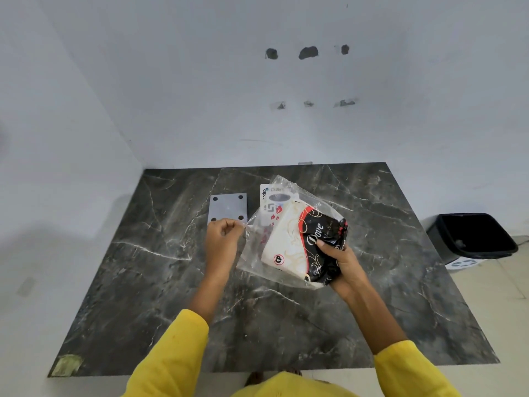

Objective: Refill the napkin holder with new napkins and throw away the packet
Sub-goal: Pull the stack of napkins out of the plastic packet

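A clear plastic napkin packet (292, 236), printed cream, red and black with a stack of white napkins inside, is held just above the dark marble table (143, 282). My right hand (340, 262) grips its lower right end. My left hand (223, 242) pinches the packet's clear left edge between thumb and fingers. A flat grey napkin holder (228, 209) with dark holes at its corners lies on the table just behind my left hand, left of the packet; its near edge is hidden by my fingers.
A black waste bin (472, 236) stands on the floor to the right of the table, with a white base showing below it. White walls close off the back and left of the table. The table's front edge runs just before my yellow sleeves.
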